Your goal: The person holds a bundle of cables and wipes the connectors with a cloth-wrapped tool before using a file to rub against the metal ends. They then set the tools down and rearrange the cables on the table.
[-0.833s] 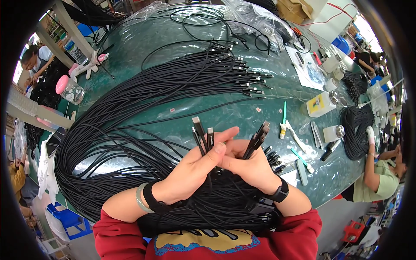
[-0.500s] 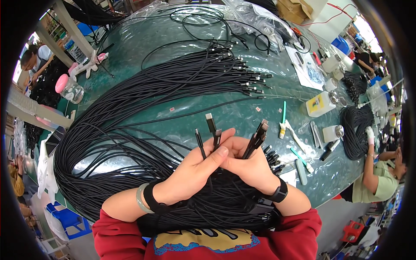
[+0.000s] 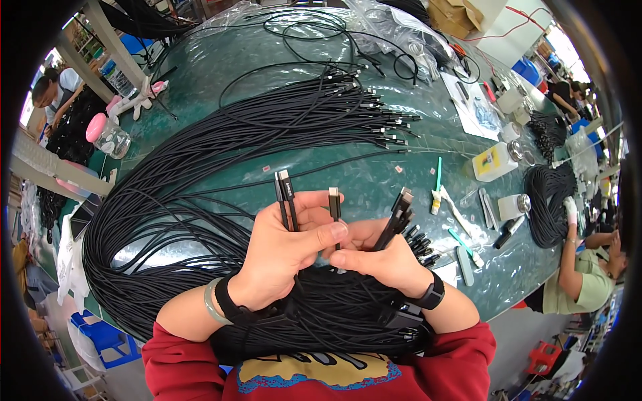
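Observation:
My left hand (image 3: 284,250) grips two black cable ends (image 3: 284,194) with grey connectors, standing upright between its fingers. One more cable end (image 3: 334,204) rises where the two hands meet, by my left thumb. My right hand (image 3: 381,257) holds a small bunch of black connector ends (image 3: 399,214) pointing up and right. The cables run down into a thick black bundle (image 3: 334,314) lying over my lap. A big sheaf of black cables (image 3: 221,160) sweeps across the green table (image 3: 374,180) to the left and beyond.
A pink-lidded jar (image 3: 107,137) stands at the far left. White bottles (image 3: 495,160), a teal tool (image 3: 438,177) and small tools lie at the right. A person in green (image 3: 582,274) sits at the right edge by another cable coil (image 3: 545,200). Another person (image 3: 53,90) works far left.
The connector ends in my left hand have shifted left and stand more upright. One cable end now stands alone between the hands. Both hands stay in the same place.

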The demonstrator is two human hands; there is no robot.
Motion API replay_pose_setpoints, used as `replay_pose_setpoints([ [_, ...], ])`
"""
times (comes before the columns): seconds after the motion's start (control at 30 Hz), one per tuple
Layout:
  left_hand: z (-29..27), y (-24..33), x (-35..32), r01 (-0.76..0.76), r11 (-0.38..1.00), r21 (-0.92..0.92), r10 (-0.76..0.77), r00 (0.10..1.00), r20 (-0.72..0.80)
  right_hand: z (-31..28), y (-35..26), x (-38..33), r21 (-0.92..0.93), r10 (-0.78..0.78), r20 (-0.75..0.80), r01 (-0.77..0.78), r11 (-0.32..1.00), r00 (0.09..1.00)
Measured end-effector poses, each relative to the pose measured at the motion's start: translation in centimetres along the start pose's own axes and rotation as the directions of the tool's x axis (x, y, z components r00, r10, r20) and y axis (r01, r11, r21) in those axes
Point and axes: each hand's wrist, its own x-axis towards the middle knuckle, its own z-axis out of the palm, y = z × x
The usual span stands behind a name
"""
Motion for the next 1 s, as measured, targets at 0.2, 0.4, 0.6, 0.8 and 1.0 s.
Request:
replay_pose_setpoints([
  [0.2,0.4,0.2,-0.1,0.027,0.998,-0.059,-0.026,1.0,0.005,0.6,-0.2,0.1,0.015,-0.038,-0.051,0.039,0.999,0.998],
  [0.4,0.3,0.3,-0.3,0.071,0.992,-0.104,-0.065,0.996,0.063,-0.4,1.2,0.3,-0.087,-0.124,-0.02,0.122,0.989,0.992],
  [0.6,-0.1,-0.3,0.0,0.022,0.997,-0.07,-0.013,0.991,0.131,0.0,1.5,0.9,0.026,-0.197,-0.103,0.201,0.979,0.975],
  [0.8,0.4,-2.3,0.4,-0.075,0.996,0.051,0.061,0.968,0.242,0.7,0.4,0.3,-0.003,-0.099,-0.055,0.099,0.995,0.994],
  [1.0,0.2,-2.1,0.5,-0.126,0.99,-0.059,0.129,0.99,0.061,-0.3,1.2,0.4,-0.016,-0.114,-0.089,0.113,0.993,0.989],
])
